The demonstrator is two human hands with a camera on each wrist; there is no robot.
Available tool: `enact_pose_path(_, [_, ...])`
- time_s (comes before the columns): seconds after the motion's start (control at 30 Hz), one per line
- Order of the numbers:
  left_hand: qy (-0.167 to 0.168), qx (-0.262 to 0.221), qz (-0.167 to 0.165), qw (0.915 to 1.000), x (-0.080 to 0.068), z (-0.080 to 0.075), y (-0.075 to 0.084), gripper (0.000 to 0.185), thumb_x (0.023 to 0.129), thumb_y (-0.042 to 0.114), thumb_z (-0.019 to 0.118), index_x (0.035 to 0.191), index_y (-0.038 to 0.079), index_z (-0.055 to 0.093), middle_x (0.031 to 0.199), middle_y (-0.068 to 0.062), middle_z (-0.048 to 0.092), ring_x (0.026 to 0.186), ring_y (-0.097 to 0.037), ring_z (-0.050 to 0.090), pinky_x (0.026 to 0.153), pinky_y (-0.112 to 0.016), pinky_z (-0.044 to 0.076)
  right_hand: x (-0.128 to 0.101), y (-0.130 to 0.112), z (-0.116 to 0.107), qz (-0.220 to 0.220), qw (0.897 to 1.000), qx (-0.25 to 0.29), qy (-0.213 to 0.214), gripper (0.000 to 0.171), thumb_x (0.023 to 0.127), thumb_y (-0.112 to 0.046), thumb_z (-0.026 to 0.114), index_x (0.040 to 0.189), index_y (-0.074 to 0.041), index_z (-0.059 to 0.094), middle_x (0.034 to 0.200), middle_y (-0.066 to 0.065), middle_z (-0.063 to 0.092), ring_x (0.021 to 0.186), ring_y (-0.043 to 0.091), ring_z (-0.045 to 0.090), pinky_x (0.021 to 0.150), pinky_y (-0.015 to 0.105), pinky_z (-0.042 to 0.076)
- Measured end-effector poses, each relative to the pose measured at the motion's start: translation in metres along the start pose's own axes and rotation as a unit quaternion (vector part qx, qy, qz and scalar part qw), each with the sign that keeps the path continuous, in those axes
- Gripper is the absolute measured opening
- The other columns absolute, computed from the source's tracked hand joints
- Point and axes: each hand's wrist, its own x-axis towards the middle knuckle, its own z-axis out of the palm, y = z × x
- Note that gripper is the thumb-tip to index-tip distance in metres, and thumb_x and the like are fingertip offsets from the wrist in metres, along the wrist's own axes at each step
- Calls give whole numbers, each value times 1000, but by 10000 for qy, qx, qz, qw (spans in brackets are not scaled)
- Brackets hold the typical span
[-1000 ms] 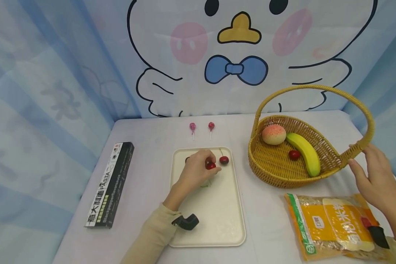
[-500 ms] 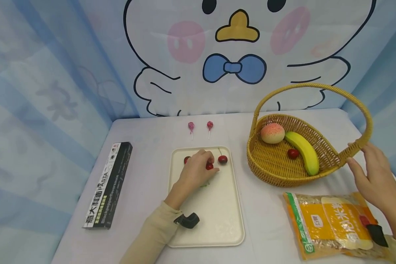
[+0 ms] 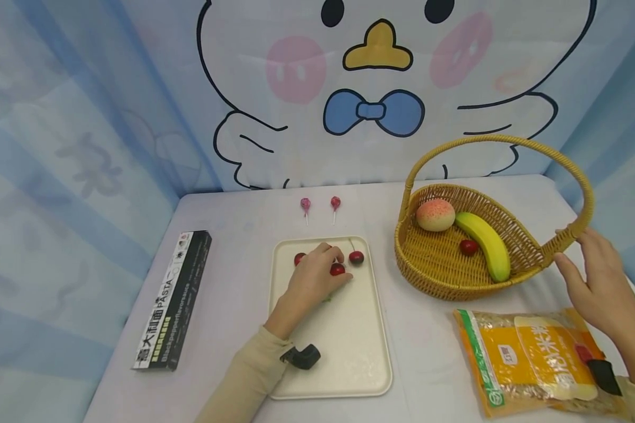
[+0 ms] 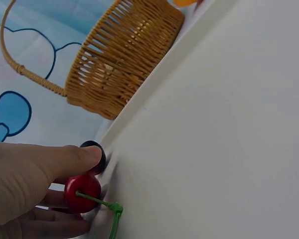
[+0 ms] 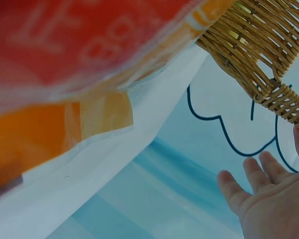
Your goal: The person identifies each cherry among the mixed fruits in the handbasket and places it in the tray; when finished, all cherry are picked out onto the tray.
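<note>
A wicker basket (image 3: 455,264) is seen at the right of the table (image 3: 233,305), holding one peach (image 3: 435,214), one banana (image 3: 484,244) and one small red fruit (image 3: 468,247). A cream tray (image 3: 349,352) lies at the middle, with one bag of grain (image 3: 534,358) at the near right and one black pasta box (image 3: 173,299) at the left. Two lollipops (image 3: 320,205) lie at the far edge.

Three cherries are counted on the tray: one at the far left (image 3: 299,258), one at the far right (image 3: 356,257), and one pinched by the left hand (image 3: 312,282). This held cherry (image 4: 82,191) is gripped between thumb and curled fingers, low over the far end of the tray, its green stem trailing.

The right hand (image 3: 592,288) is held open, fingers relaxed, at the basket handle (image 3: 566,238); contact cannot be confirmed.

Risks are judged as follows: the small, smooth cherry could slip from a fingertip pinch and roll off the tray; the neighbouring cherries could be knocked; the basket could tip if its handle is pushed.
</note>
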Motion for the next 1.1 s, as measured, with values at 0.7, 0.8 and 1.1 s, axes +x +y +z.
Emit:
enact_pose_path(0.7, [299,-420,288,9983,2,-12,5,29,89,30,88,107,10,75,100,-6,71,75,-12,59,65,-22,47,-3,1,-2,66,10000,-75,-4,55,116,-26,38,161,5,29,170,37,19,160,58,12,129,75,4])
enact_pose_path(0.8, [381,-578,458,9966,4,-11,6,28,90,30,88,107,10,76,101,-6,72,76,-15,63,65,-20,49,-2,1,-2,86,9999,-79,-17,54,116,-25,38,161,4,29,170,37,19,160,58,12,129,76,4])
enact_pose_path(1.1, [745,-1229,1195,9824,14,-11,20,23,92,26,85,102,8,75,94,-9,72,80,-21,68,68,-17,50,0,-1,-1,56,10000,-21,-41,54,116,-24,40,161,4,29,170,37,19,159,59,12,129,76,4])
